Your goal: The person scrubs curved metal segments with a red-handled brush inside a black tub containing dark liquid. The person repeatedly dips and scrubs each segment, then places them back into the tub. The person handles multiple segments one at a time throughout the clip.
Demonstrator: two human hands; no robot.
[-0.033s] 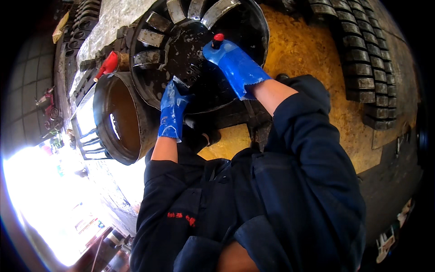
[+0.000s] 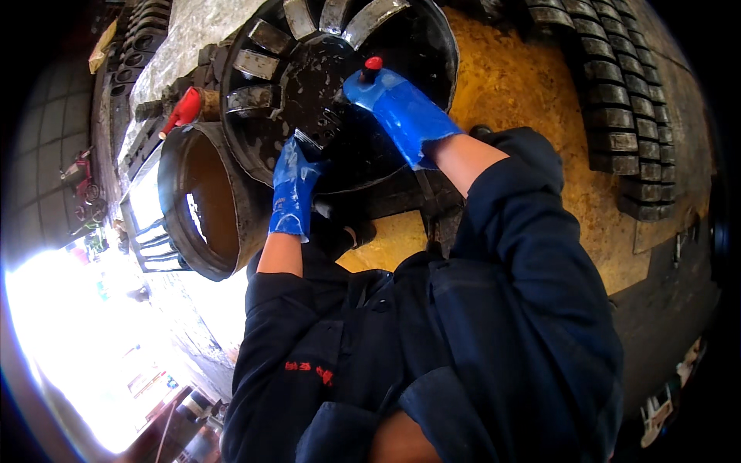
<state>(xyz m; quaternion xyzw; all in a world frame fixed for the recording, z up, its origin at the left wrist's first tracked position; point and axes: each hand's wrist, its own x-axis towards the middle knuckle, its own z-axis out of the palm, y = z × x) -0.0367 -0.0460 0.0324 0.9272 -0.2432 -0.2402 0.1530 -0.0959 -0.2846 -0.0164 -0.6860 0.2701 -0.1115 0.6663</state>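
Observation:
Both my hands wear long blue rubber gloves and reach into a wide round black pan [image 2: 450, 54] with dark wet contents. My right hand [image 2: 372, 89] is closed round a dark handle with a red end [image 2: 373, 63]; the working end is hidden below the glove. At the near left of the pan, my left hand [image 2: 295, 163] has its fingers curled at a wet metal piece [image 2: 309, 139], mostly lost in the dark. Several curved metal blocks [image 2: 258, 65] lie along the pan's far and left side.
Left of the pan stands a tilted drum [image 2: 171, 174] with brownish liquid. A red-handled tool [image 2: 184, 113] lies above it. Stacked rows of dark metal blocks [image 2: 610, 94] stand at right on a stained yellow surface [image 2: 509, 85]. More metal parts [image 2: 140, 46] line the far left.
My right hand has shifted very slightly left with the red-ended handle. My left hand has kept its place.

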